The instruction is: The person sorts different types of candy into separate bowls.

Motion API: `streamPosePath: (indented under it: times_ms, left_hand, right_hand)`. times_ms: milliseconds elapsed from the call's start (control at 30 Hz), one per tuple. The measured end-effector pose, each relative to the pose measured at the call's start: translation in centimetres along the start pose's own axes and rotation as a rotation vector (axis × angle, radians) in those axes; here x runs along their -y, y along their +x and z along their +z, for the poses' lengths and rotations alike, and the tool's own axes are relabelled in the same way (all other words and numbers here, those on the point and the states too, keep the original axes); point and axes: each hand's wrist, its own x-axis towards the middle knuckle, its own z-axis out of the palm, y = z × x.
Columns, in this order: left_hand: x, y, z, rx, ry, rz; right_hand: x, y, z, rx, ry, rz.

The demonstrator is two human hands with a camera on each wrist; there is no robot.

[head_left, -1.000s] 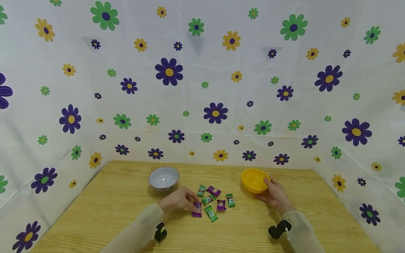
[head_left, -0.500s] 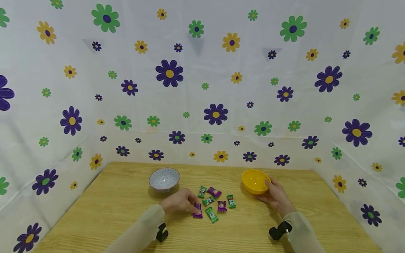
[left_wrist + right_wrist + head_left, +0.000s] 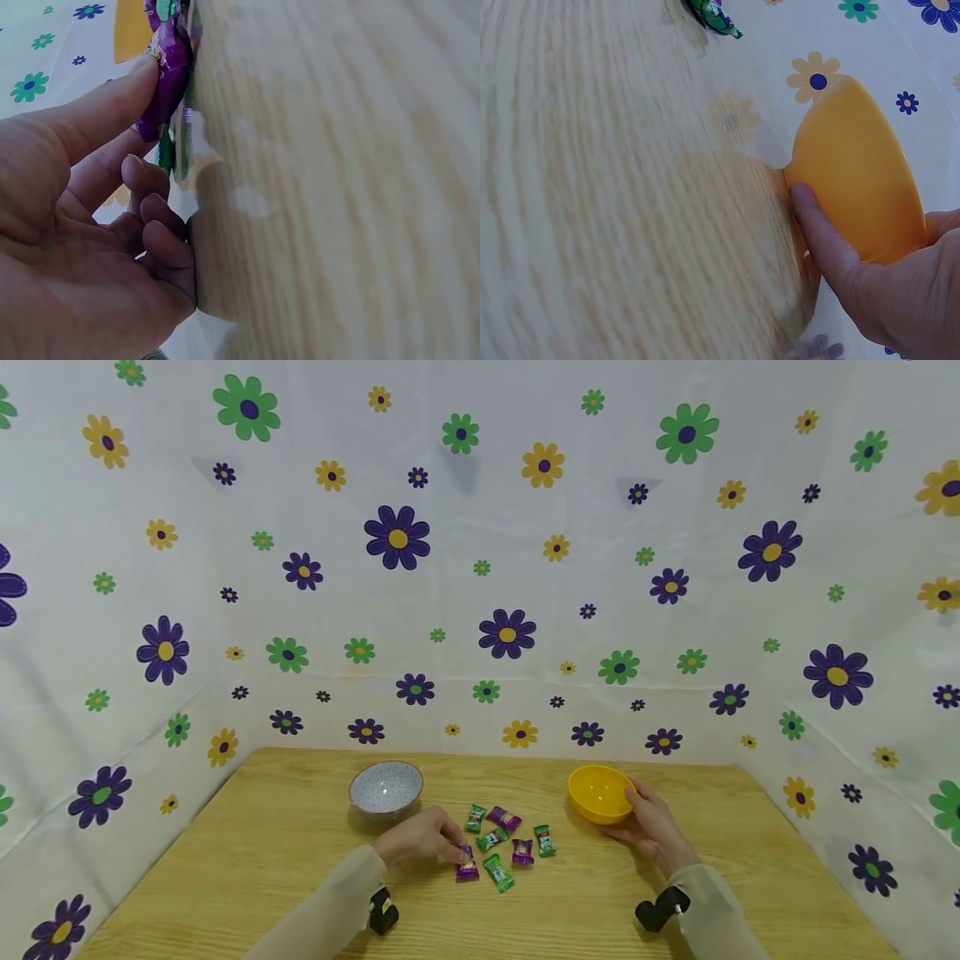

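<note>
My left hand [image 3: 422, 838] reaches over the left side of a loose group of wrapped candies. Thumb and index finger pinch the end of a purple-wrapped candy [image 3: 467, 867]. In the left wrist view this candy [image 3: 172, 71] lies along the tabletop under my thumb, while the other fingers are curled near the wood. My right hand [image 3: 654, 832] grips a yellow bowl [image 3: 600, 795] by its right side, thumb at the rim. Seen from the right wrist, one finger lies along the lower wall of the bowl [image 3: 855, 172], near its base.
Green candies [image 3: 498, 872] and more purple candies [image 3: 522, 852] lie scattered between the hands. A grey-blue patterned bowl [image 3: 386, 789] stands beyond my left hand. The wooden table [image 3: 555, 918] ends at a flower-print sheet [image 3: 450, 610] behind and at both sides.
My left thumb and index finger have closed on the end of the purple candy. My right hand and the yellow bowl stay in place; the head view has shifted slightly.
</note>
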Motion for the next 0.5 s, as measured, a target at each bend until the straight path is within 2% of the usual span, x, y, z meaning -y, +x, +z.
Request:
streamPosePath:
  times_ms: [300,500]
  left_hand:
    - [0.14,0.29,-0.46,-0.034,-0.062,-0.062]
    - [0.09,0.90,-0.62,-0.053,-0.100,-0.033]
  right_hand:
    - [-0.17,0.17,-0.07,0.000,0.005,0.004]
    - [-0.18,0.38,0.00,-0.016,0.001,0.005]
